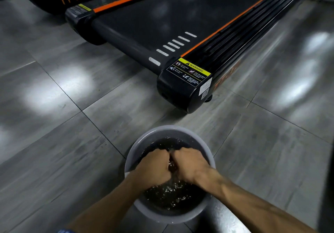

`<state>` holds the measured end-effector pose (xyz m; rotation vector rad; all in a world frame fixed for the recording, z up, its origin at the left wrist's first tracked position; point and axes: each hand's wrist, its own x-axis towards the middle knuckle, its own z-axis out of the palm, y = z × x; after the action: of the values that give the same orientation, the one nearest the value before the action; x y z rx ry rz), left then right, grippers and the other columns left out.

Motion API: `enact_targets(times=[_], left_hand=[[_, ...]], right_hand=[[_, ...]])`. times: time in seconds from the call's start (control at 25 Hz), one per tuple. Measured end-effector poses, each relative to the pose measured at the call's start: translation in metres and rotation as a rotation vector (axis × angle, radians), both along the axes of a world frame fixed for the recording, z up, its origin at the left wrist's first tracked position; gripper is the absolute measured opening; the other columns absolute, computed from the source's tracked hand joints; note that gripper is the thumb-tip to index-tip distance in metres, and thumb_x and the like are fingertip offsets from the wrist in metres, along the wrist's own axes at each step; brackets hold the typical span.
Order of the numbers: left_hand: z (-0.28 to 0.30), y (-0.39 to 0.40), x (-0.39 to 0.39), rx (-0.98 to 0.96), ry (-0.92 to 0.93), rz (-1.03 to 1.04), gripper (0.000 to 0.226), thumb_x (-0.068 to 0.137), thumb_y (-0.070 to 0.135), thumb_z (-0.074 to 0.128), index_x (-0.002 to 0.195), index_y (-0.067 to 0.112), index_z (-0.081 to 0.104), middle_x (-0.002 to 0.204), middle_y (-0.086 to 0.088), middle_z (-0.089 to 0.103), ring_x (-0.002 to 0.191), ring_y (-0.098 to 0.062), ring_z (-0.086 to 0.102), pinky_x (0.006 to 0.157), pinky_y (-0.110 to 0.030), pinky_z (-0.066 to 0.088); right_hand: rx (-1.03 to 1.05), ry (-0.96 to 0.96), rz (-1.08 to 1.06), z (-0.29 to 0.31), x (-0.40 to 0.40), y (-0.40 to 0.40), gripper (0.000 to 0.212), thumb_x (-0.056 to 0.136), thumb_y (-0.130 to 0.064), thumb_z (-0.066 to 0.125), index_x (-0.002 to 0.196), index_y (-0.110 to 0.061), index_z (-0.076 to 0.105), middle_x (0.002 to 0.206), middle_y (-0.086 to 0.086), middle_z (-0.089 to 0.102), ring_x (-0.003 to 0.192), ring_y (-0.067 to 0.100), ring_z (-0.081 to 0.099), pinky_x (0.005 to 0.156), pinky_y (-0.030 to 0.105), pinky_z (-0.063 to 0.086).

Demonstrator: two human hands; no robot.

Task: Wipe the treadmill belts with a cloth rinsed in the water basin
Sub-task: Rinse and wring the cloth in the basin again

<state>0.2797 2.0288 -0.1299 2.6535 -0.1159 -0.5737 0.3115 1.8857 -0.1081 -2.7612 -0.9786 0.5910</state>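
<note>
Below, both fists, left hand [153, 165] and right hand [189, 164], clench a dark cloth [170, 165] in the basin [162, 129].

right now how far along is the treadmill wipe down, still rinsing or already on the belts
Still rinsing. Both hands, left hand and right hand, are bunched together in the water basin, working something dark in the churning water, probably the cloth, though it is mostly hidden. The near treadmill belt shows faint smudges, so whether it was wiped is unclear. Left: wring out, then wipe the belts.
</note>
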Motion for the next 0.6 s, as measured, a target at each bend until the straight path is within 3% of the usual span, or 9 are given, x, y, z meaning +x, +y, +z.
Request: enact_targets(times=[0.08,0.16,0.24,0.32,0.44,0.48,0.56,0.6], left_hand=[[-0.001,0.0,0.0,-0.141,0.153,0.151,0.023,0.07,0.028,0.062,0.089,0.015,0.066,0.079,0.001,0.069,0.076,-0.015,0.066,0.075,-0.035,0.057],[0.004,-0.006,-0.005,-0.318,0.327,0.289,0.023,0.072,0.025,0.066,0.09,0.012,0.067,0.072,0.001,0.067,0.065,-0.014,0.063,0.061,-0.032,0.053],[0.01,-0.011,-0.012,-0.501,0.522,0.43,0.02,0.079,0.019,0.067,0.094,0.005,0.063,0.059,0.001,0.055,0.045,-0.01,0.047,0.042,-0.023,0.036],[0.013,-0.014,-0.02,-0.636,0.64,0.535,0.022,0.083,0.014,0.065,0.1,0.008,0.054,0.054,0.004,0.046,0.04,-0.006,0.034,0.038,-0.019,0.024],[0.01,-0.012,-0.022,-0.797,0.745,0.639,0.042,0.084,0.009,0.064,0.119,0.01,0.04,0.055,0.005,0.043,0.04,-0.004,0.032,0.036,-0.017,0.02],[0.012,-0.011,-0.022,-0.856,0.778,0.647,0.039,0.084,0.008,0.062,0.116,0.01,0.041,0.055,0.004,0.043,0.04,-0.004,0.031,0.034,-0.015,0.019],[0.014,-0.005,-0.021,-0.975,0.849,0.621,0.012,0.086,0.007,0.057,0.092,0.01,0.047,0.055,0.004,0.042,0.038,-0.003,0.031,0.031,-0.015,0.019],[0.017,-0.003,-0.02,-1.033,0.882,0.613,0.009,0.086,0.008,0.055,0.081,0.011,0.048,0.057,0.003,0.043,0.039,-0.003,0.032,0.031,-0.014,0.019]], right_hand=[[-0.018,-0.129,0.119,-0.001,0.003,-0.002,0.036,0.088,-0.021,0.061,0.124,-0.018,0.052,0.111,0.006,0.068,0.101,0.029,0.066,0.086,0.041,0.051],[-0.031,-0.209,0.199,-0.006,0.005,-0.005,0.035,0.089,-0.025,0.058,0.122,-0.015,0.049,0.109,0.006,0.067,0.096,0.03,0.067,0.076,0.039,0.049],[-0.011,-0.337,0.281,-0.014,0.004,-0.01,0.034,0.081,-0.031,0.066,0.109,-0.016,0.055,0.093,0.004,0.067,0.075,0.027,0.069,0.056,0.032,0.04],[-0.029,-0.442,0.347,-0.023,0.003,-0.014,0.025,0.07,-0.033,0.07,0.087,-0.019,0.058,0.07,-0.002,0.063,0.048,0.021,0.063,0.043,0.025,0.028],[0.086,-0.58,0.375,-0.033,0.009,-0.016,0.011,0.079,-0.026,0.044,0.083,-0.018,0.052,0.063,-0.001,0.059,0.041,0.021,0.056,0.036,0.024,0.031],[0.126,-0.619,0.389,-0.035,0.011,-0.016,0.012,0.081,-0.024,0.039,0.086,-0.018,0.049,0.065,0.0,0.058,0.043,0.021,0.056,0.037,0.025,0.034],[0.179,-0.685,0.393,-0.037,0.013,-0.014,0.01,0.084,-0.022,0.038,0.091,-0.017,0.044,0.067,0.001,0.059,0.045,0.022,0.057,0.04,0.028,0.04],[0.212,-0.707,0.373,-0.038,0.012,-0.013,0.009,0.085,-0.021,0.039,0.092,-0.017,0.043,0.068,0.002,0.059,0.047,0.023,0.057,0.041,0.03,0.042]])
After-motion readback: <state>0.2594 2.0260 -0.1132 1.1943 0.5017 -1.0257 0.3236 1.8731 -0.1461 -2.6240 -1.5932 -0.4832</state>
